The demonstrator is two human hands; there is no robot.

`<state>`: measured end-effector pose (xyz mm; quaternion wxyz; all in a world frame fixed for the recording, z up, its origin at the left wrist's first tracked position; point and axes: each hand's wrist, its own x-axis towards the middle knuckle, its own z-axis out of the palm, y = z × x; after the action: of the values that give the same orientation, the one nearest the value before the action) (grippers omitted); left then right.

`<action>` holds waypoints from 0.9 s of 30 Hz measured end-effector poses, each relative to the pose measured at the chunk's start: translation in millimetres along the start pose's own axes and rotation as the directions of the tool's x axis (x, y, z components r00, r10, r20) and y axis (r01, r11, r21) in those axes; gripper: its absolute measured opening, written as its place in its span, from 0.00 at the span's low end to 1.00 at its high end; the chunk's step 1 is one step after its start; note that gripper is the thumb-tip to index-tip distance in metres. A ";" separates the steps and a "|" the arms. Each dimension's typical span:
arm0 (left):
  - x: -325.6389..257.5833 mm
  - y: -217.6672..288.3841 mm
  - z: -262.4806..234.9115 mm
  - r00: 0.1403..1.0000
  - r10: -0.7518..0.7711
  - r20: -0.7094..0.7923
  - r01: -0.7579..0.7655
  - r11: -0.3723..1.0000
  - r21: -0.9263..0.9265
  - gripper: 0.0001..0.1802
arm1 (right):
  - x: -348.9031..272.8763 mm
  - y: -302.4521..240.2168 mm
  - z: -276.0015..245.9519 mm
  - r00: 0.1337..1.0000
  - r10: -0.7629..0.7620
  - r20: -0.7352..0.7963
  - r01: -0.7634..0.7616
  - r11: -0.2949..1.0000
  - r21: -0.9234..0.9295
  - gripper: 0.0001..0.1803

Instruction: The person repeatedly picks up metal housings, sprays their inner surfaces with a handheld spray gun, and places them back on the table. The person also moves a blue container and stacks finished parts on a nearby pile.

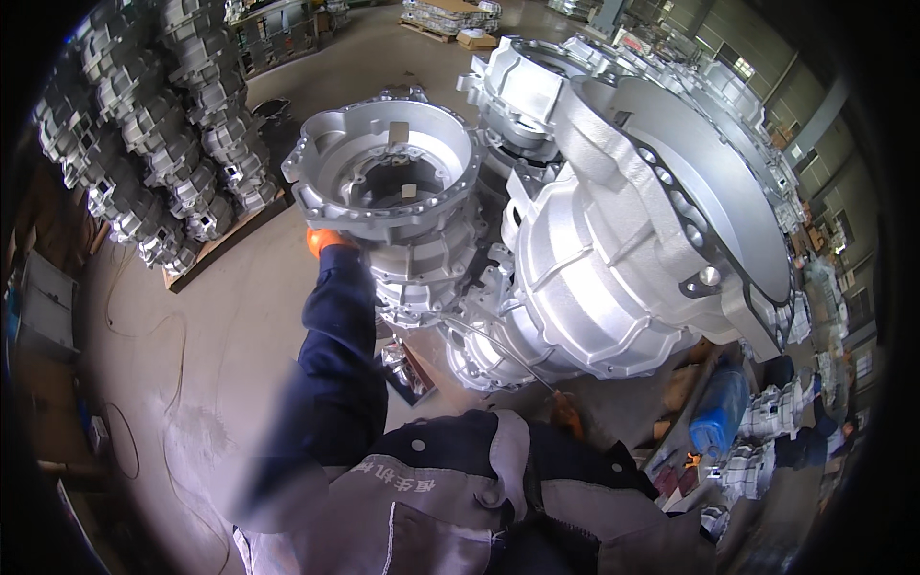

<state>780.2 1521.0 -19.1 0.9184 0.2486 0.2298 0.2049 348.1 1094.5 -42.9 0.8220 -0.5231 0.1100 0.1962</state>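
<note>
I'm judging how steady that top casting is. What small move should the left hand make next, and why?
Probably hold the grip and bring the right hand up to the far rim. The left hand, in an orange glove, grips only the near edge of the round casting, which sits atop a stack of castings.

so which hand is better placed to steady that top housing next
Left, probably. The left hand, in an orange glove, already touches the lower rim of the top housing. The right hand shows only as an orange patch low beside the big casting, away from the housing.
</note>
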 end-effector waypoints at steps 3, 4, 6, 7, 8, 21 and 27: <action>-17.2 -15.8 3.7 0.994 0.074 -0.075 -0.069 0.996 0.059 0.11 | 1.2 -3.9 1.2 1.000 0.009 -0.005 -0.009 1.000 -0.010 0.32; -19.9 -21.9 6.7 0.982 0.146 -0.121 -0.135 0.986 0.093 0.11 | 2.2 -5.9 2.2 1.000 0.014 -0.002 -0.014 1.000 -0.010 0.32; -27.5 -36.7 6.3 0.960 0.272 -0.070 -0.266 0.961 0.074 0.13 | 6.0 -9.3 5.7 1.000 0.021 0.002 -0.021 1.000 -0.015 0.32; -29.7 -39.9 2.6 0.957 0.282 -0.062 -0.270 0.950 0.159 0.15 | 8.2 -10.3 8.0 1.000 0.028 0.009 -0.027 1.000 -0.014 0.32; -32.9 -41.9 -1.7 0.963 0.269 -0.020 -0.260 0.945 0.198 0.16 | 10.2 -12.0 10.0 0.999 0.033 0.011 -0.033 0.999 -0.017 0.32; -84.2 21.5 16.5 0.896 0.210 0.391 -0.439 0.541 0.717 0.13 | 53.5 -38.2 26.8 0.962 0.175 0.208 -0.172 0.984 -0.033 0.33; -146.7 63.6 -81.3 0.944 0.272 0.188 -0.330 0.824 0.461 0.19 | 69.2 -61.3 5.9 0.876 0.294 0.381 -0.275 0.956 -0.107 0.34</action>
<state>602.1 1529.0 0.2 0.7937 0.5159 0.1788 0.2682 437.0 1091.1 -17.0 0.7763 -0.4714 0.0137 0.4183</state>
